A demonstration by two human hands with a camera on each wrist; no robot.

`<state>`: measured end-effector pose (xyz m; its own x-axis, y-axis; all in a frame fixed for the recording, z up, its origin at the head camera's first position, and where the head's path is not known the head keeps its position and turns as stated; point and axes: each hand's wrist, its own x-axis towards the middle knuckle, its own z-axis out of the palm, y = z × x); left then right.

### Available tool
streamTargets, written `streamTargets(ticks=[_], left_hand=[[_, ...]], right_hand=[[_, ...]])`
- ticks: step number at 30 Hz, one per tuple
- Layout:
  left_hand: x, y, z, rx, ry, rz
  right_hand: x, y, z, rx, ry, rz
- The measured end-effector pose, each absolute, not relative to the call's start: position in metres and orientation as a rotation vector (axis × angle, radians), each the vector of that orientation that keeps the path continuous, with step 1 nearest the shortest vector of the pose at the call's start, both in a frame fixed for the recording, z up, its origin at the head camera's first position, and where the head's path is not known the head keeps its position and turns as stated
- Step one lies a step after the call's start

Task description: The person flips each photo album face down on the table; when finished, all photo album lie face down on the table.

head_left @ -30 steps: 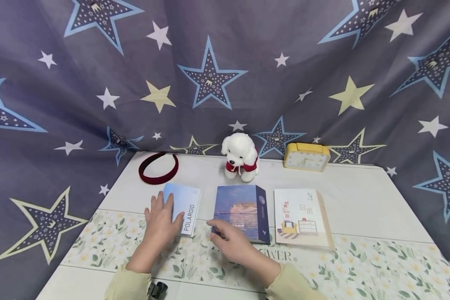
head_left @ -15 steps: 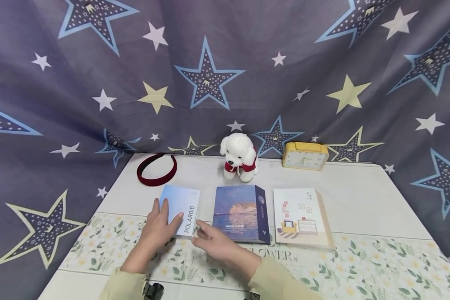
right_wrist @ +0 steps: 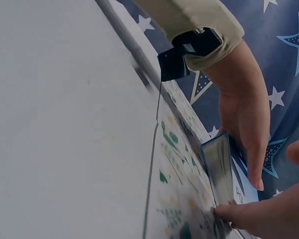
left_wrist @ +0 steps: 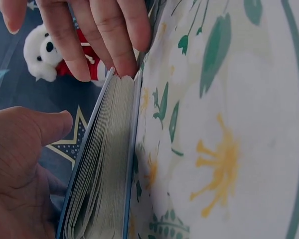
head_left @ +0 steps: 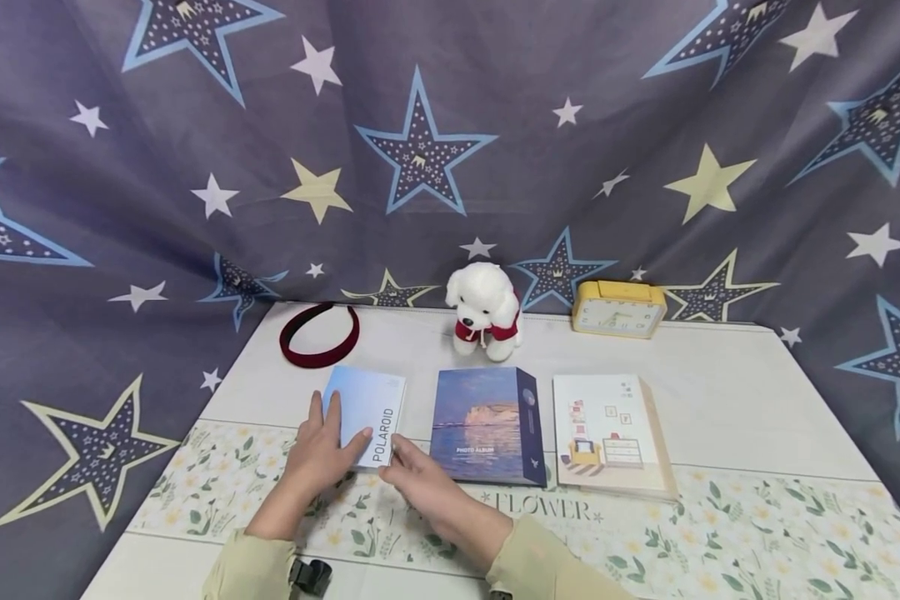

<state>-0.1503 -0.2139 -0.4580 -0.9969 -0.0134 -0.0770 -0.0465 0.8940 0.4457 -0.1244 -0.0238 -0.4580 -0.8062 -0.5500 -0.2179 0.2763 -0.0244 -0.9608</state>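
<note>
A light-blue book lettered POLAROID point(head_left: 363, 412) lies flat at the left of a row of three. My left hand point(head_left: 315, 454) rests on its left part, fingers spread and thumb over the cover. At its lower right corner my right hand point(head_left: 427, 487) touches the edge with its fingertips. In the left wrist view the right fingers point(left_wrist: 104, 35) meet the end of the book's page block point(left_wrist: 102, 164), and the left hand point(left_wrist: 25, 164) lies beside the cover. The right wrist view shows the right hand point(right_wrist: 269, 211) against the book's corner, under the left hand point(right_wrist: 244, 109).
A blue photo album point(head_left: 480, 425) and a white illustrated book point(head_left: 607, 433) lie to the right. Behind stand a dark red headband point(head_left: 318, 358), a white plush dog point(head_left: 483, 304) and a yellow clock point(head_left: 618, 310). A starry curtain point(head_left: 255, 108) hangs behind the table.
My right hand has moved left from the photo album's lower left corner to the POLAROID book's edge. My left hand has slid slightly down on the cover.
</note>
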Motion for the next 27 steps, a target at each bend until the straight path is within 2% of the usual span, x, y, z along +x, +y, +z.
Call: streamTargets(ticks=[10,27], left_hand=[[-0.1509,-0.2168,-0.4575,-0.06,2.973,0.756],[-0.1521,-0.223,-0.4519,-0.084,2.865,0.896]], right_hand=[[-0.1219,-0.0273,-0.4593,-0.149,1.525,-2.08],[-0.1235,-0.0281,-0.463,-0.058,1.373,-2.306]])
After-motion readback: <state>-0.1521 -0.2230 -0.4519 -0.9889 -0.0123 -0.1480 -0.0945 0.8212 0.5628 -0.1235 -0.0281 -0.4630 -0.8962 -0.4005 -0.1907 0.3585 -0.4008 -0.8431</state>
